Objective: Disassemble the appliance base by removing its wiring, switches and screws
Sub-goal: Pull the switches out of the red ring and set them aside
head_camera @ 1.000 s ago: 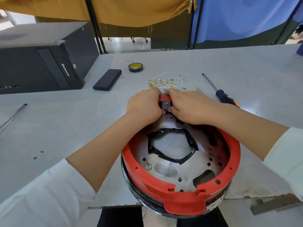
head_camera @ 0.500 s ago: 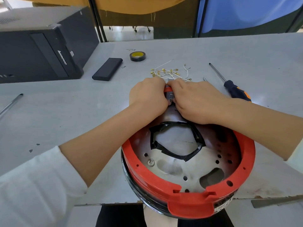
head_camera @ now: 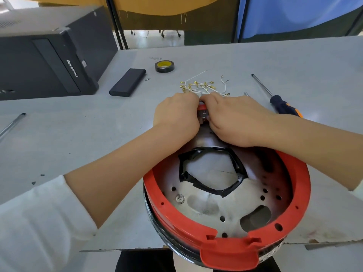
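The appliance base (head_camera: 225, 242), a round red plastic ring around a metal plate, lies upside down at the table's near edge. A loop of black tape (head_camera: 212, 188) sits on the plate. At the far rim a small switch (head_camera: 203, 113) shows between my hands. My left hand (head_camera: 176, 114) and my right hand (head_camera: 233, 118) both press on it with curled fingers; most of the switch is hidden. Loose white wires with brass terminals (head_camera: 202, 87) lie just beyond my hands.
A screwdriver with a dark and orange handle (head_camera: 282, 106) lies to the right. A roll of black tape (head_camera: 164, 66), a flat black block (head_camera: 127, 82) and a black computer case (head_camera: 49, 55) are at the back left. A thin rod (head_camera: 11, 124) lies far left.
The view has tilted down, so the base and table appear lower and closer. My hands stay closed on the switch at the far rim.
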Available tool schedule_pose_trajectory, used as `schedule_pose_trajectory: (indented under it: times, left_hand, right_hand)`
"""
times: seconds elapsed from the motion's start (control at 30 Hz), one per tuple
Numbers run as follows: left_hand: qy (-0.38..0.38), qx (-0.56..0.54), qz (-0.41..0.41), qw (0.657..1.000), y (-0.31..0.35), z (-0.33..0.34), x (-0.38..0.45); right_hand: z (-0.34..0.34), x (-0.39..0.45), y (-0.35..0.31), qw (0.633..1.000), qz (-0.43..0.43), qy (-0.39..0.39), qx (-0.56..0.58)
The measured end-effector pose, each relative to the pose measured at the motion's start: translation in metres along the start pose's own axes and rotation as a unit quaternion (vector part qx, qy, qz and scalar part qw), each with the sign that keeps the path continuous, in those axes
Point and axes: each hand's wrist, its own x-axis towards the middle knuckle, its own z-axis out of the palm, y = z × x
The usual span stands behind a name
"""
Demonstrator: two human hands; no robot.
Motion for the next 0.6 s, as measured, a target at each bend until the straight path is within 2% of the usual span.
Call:
schedule_pose_trajectory:
  times: [0.23, 0.43, 0.5, 0.6]
  left_hand:
    - [0.004, -0.03, 0.005, 1.0, -0.004, 0.0, -0.001]
    - [-0.006, -0.058, -0.008, 0.998, -0.007, 0.001, -0.001]
    - [-0.009, -0.058, -0.01, 0.998, -0.006, 0.001, -0.002]
    - [-0.003, -0.037, 0.001, 0.999, -0.006, 0.001, -0.004]
  right_hand:
    - [-0.005, 0.001, -0.001, 0.992, 0.049, 0.007, 0.114]
    - [-0.015, 0.004, 0.001, 0.963, 0.137, -0.046, 0.228]
    - [-0.017, 0.006, 0.002, 0.944, 0.172, -0.071, 0.271]
    - [-0.021, 0.011, 0.004, 0.896, 0.212, -0.079, 0.382]
